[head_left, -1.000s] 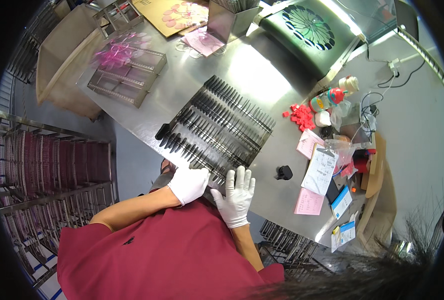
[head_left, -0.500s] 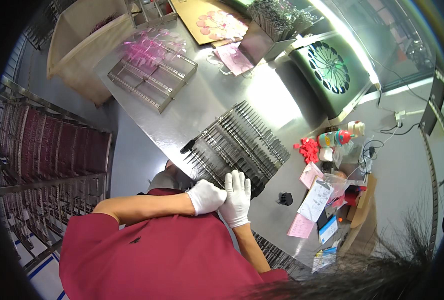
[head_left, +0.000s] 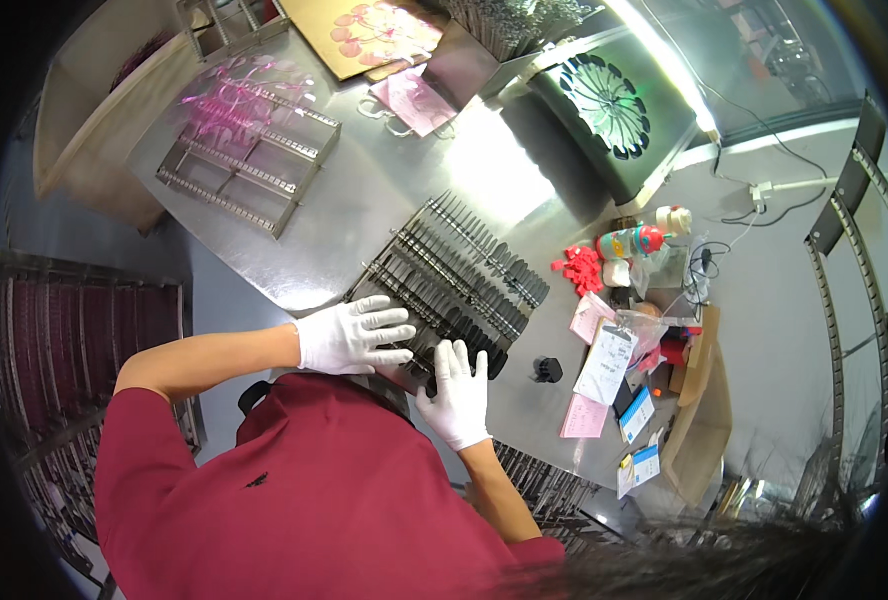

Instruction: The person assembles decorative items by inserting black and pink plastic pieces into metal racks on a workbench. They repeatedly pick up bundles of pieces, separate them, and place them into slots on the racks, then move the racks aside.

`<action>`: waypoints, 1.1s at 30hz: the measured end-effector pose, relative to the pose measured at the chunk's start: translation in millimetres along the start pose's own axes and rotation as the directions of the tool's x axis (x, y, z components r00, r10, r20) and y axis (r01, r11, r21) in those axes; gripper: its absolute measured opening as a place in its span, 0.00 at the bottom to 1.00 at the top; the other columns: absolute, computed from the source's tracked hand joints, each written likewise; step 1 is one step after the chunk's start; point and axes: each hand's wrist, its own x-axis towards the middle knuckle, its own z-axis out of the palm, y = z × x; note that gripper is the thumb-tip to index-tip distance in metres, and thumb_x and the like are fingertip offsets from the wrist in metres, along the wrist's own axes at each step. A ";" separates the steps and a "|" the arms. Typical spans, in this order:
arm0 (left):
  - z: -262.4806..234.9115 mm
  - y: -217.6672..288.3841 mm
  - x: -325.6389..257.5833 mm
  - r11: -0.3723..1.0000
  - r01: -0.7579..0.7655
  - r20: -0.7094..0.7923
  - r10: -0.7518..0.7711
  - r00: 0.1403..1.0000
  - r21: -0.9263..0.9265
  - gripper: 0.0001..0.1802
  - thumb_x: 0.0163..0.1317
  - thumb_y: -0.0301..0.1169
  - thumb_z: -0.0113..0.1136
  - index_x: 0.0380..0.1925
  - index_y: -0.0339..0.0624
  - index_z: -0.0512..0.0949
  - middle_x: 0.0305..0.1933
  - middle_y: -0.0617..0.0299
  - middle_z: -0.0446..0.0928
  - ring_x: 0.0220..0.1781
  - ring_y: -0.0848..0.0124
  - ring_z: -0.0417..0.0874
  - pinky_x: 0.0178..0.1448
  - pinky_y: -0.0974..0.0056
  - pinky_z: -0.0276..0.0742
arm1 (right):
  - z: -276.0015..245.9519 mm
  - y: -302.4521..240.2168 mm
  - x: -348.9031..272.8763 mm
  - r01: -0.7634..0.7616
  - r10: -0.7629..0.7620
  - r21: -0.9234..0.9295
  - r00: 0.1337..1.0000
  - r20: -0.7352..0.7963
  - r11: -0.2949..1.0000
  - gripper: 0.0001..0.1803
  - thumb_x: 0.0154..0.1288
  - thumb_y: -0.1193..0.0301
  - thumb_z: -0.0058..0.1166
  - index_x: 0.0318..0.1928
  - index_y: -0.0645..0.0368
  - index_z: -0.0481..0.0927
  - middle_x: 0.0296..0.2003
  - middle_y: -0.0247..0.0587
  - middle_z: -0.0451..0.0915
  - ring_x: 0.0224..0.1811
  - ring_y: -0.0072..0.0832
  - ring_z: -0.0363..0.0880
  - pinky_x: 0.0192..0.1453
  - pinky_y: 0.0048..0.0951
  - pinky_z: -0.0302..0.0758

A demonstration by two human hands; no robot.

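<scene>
On the metal table (head_left: 234, 240) lies a metal rack (head_left: 444, 275) set with rows of slender, dark, flat pieces. My left hand (head_left: 352, 335), in a white glove, reaches over the rack's near left side. Its fingers are spread, and nothing shows in them. At the near edge of the rack is my right hand (head_left: 454, 395), gloved in white too, with fingers stretched forward over the dark pieces at that end. Whether the fingertips press on the pieces or hover above them I cannot tell.
A second wire rack (head_left: 254, 165) holds pink translucent pieces at the far left. A small black part (head_left: 547, 370) lies right of the dark rack. Papers (head_left: 604, 365), red pieces (head_left: 581, 268) and a bottle (head_left: 629, 242) sit further right. A lit black panel (head_left: 609, 125) stands behind.
My left hand has opened from a closed fist and moved left and up over the rack. My right hand stays at the near edge, its fingers more spread. The whole view has shifted slightly.
</scene>
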 end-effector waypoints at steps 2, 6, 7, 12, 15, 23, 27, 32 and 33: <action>4.5 -6.2 -1.1 0.999 -0.040 -0.002 0.040 0.999 0.032 0.33 0.64 0.50 0.69 0.69 0.59 0.78 0.76 0.57 0.75 0.79 0.55 0.73 0.84 0.42 0.65 | -3.2 -4.8 5.3 -0.029 0.028 0.029 0.999 0.034 0.999 0.44 0.57 0.64 0.71 0.73 0.67 0.72 0.69 0.57 0.76 0.77 0.54 0.69 0.79 0.67 0.60; -20.2 -18.5 9.9 0.996 -0.087 0.002 0.087 0.996 0.010 0.27 0.60 0.42 0.66 0.61 0.50 0.81 0.69 0.53 0.78 0.72 0.56 0.78 0.78 0.44 0.72 | -5.1 -16.9 23.8 -0.032 0.032 0.034 0.999 -0.018 0.999 0.40 0.56 0.63 0.72 0.69 0.62 0.74 0.66 0.56 0.75 0.72 0.56 0.70 0.75 0.66 0.63; -43.5 -13.9 22.4 0.996 -0.083 0.037 0.082 0.996 0.017 0.26 0.58 0.41 0.67 0.58 0.49 0.81 0.67 0.52 0.78 0.71 0.52 0.78 0.77 0.44 0.73 | -13.8 -18.5 25.0 -0.036 0.036 0.044 0.999 -0.001 0.998 0.38 0.54 0.63 0.72 0.66 0.58 0.76 0.63 0.53 0.75 0.68 0.53 0.71 0.71 0.63 0.66; -38.3 11.6 37.1 0.996 -0.087 -0.018 0.087 0.996 -0.013 0.25 0.52 0.34 0.68 0.54 0.46 0.82 0.65 0.45 0.78 0.69 0.46 0.78 0.76 0.37 0.71 | -10.8 2.5 -8.5 -0.009 0.009 0.002 0.999 -0.049 1.000 0.43 0.55 0.53 0.74 0.71 0.50 0.76 0.74 0.53 0.69 0.79 0.57 0.63 0.78 0.70 0.60; 8.1 -10.4 10.6 0.993 -0.112 0.015 0.112 0.994 0.038 0.29 0.52 0.34 0.68 0.57 0.44 0.83 0.70 0.41 0.77 0.75 0.43 0.75 0.80 0.34 0.65 | 20.1 4.8 2.7 -0.031 0.033 0.020 0.989 -0.142 0.999 0.48 0.55 0.46 0.73 0.75 0.47 0.74 0.78 0.57 0.65 0.83 0.60 0.59 0.83 0.73 0.52; 2.5 -47.6 4.3 0.985 -0.173 0.061 0.172 0.983 0.010 0.32 0.51 0.36 0.75 0.60 0.47 0.81 0.70 0.37 0.74 0.73 0.36 0.74 0.75 0.34 0.73 | 47.2 19.0 -23.3 -0.042 0.034 -0.030 0.974 -0.226 0.999 0.50 0.58 0.40 0.71 0.78 0.42 0.69 0.80 0.48 0.66 0.85 0.55 0.58 0.84 0.72 0.53; -37.8 -19.6 43.5 0.982 -0.175 0.107 0.182 0.977 -0.076 0.27 0.53 0.35 0.67 0.57 0.49 0.82 0.62 0.46 0.78 0.64 0.45 0.79 0.67 0.41 0.79 | 29.2 14.8 -5.6 -0.014 0.009 -0.021 0.975 -0.220 1.000 0.47 0.58 0.45 0.71 0.75 0.51 0.72 0.77 0.48 0.69 0.82 0.54 0.63 0.83 0.66 0.57; -82.1 -41.0 48.3 0.947 -0.299 0.183 0.316 0.931 -0.114 0.26 0.56 0.38 0.70 0.55 0.47 0.80 0.59 0.49 0.78 0.62 0.50 0.80 0.62 0.48 0.81 | -9.0 3.0 4.1 -0.059 0.044 -0.140 0.994 -0.104 0.988 0.40 0.60 0.49 0.70 0.71 0.49 0.77 0.73 0.42 0.74 0.74 0.50 0.70 0.73 0.63 0.69; -93.0 -46.4 43.8 0.976 -0.182 0.247 0.207 0.947 -0.119 0.27 0.57 0.39 0.71 0.56 0.46 0.79 0.59 0.48 0.78 0.61 0.49 0.80 0.62 0.49 0.80 | -13.7 -0.4 6.6 -0.079 0.059 -0.147 0.989 -0.133 0.986 0.39 0.62 0.50 0.69 0.71 0.50 0.77 0.72 0.41 0.75 0.72 0.50 0.71 0.73 0.62 0.69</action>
